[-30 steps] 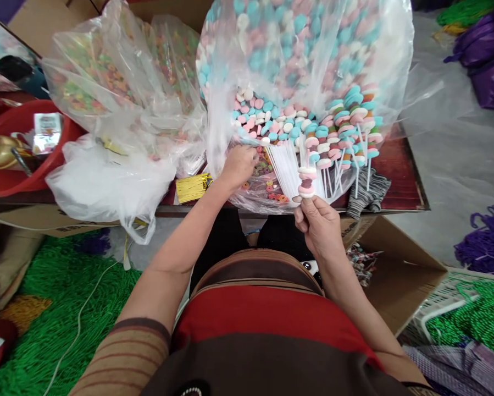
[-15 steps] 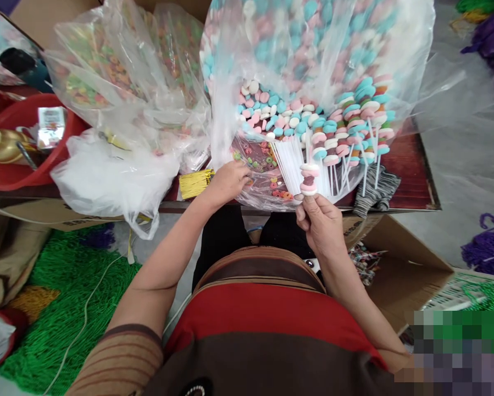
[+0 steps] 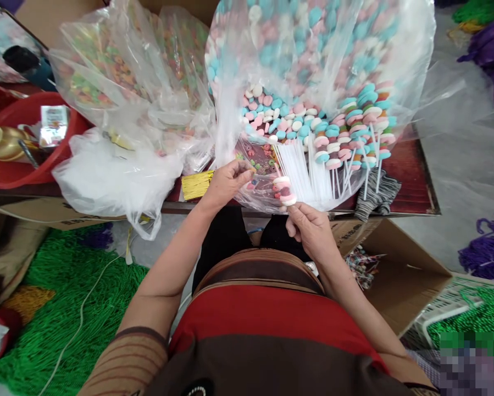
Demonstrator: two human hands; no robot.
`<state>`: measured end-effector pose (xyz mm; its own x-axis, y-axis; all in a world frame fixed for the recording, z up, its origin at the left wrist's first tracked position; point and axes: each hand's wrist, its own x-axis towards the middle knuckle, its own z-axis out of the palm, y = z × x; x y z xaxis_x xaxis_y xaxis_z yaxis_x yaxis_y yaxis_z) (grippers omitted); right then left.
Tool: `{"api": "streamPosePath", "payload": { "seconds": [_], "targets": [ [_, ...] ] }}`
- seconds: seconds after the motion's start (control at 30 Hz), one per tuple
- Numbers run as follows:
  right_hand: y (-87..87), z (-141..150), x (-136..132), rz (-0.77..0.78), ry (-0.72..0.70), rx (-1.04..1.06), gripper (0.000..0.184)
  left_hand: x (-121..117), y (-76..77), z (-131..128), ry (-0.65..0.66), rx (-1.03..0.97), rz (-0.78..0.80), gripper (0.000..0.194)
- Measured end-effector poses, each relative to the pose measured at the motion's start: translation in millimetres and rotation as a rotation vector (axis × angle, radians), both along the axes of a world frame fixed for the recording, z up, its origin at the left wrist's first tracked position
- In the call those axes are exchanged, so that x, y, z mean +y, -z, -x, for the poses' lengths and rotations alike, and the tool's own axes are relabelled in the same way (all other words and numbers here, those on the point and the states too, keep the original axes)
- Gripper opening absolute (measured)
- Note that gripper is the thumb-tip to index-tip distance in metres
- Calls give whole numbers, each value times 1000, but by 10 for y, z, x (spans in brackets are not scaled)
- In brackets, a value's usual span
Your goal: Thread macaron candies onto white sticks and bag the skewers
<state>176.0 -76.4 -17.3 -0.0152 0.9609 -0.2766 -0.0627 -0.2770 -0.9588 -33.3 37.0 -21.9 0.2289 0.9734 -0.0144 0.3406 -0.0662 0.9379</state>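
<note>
Item: candy skewer (image 3: 283, 190), a thin white stick threaded with three or four pink and white sweets, held tilted just above the desk (image 3: 411, 181) edge. Right hand (image 3: 310, 230) pinches the bare lower stick between closed fingertips. Left hand (image 3: 229, 181) is curled narrow, fingertips nipping a small ring sweet (too small to identify) beside the skewer's tip. Handling: likely light; stick probably bends, sweets could slide, so the bare stick is the sensible grip. Surroundings: clear bag of sweets (image 3: 312, 60), loose sticks (image 3: 300, 170), finished skewers (image 3: 362, 132), red basin (image 3: 20, 176), green matting (image 3: 65, 308) on the floor.
</note>
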Motion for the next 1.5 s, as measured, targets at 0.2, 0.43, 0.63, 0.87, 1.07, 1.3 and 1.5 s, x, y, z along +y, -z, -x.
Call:
{"api": "streamPosePath", "payload": {
  "seconds": [0.2,0.43,0.63,0.87,1.07,1.3,1.5],
  "targets": [
    [-122,78,1,-99,-111,-190,42,-39,2,-255,-173,-689,292,34],
    [-130,39,-15,-124,-105,-278,36,-86,26,-350,-188,-683,171,40],
    [-177,-9,-42,-172,-111,-347,36,-107,79,-368,-190,-669,94,46],
    [-129,46,-20,-179,-66,-251,38,-178,71,-415,-153,-708,149,41],
    [-81,63,-7,-195,-58,-246,41,-211,19,-422,-214,-722,285,31],
    [-47,56,-22,-216,-54,-271,38,-185,46,-362,-136,-727,170,46],
    [-53,7,-30,-200,-59,-288,39,-229,-69,-268,-84,-319,-95,34]
  ]
}}
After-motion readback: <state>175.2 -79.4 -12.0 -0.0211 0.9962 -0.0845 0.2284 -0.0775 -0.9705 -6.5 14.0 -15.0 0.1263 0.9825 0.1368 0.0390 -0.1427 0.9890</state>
